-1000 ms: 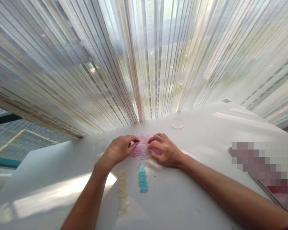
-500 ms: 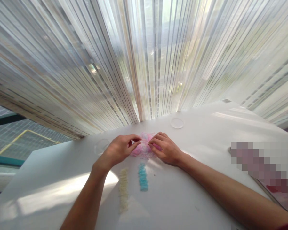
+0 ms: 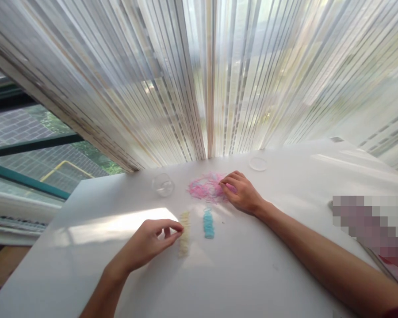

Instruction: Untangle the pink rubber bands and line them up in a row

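Reaching to yellow row (image 3: 185, 248) with left hand (image 3: 147, 244); working at pink pile (image 3: 203, 189), beyond that grip, with right hand (image 3: 244, 193); noting blue row (image 3: 208, 225) right of left grip; cannot tell closure or contents of either grip.

Indoor spot beside a window, exact room type unclear; white desk (image 3: 252, 265), set against the glazing; sheer striped curtain (image 3: 172, 88), drawn across most of the view, daylight and blurred greenery showing through; dark green window frame (image 3: 33, 145), at left; grey brick paving (image 3: 13, 130) and yellow rail (image 3: 64, 163), outside.
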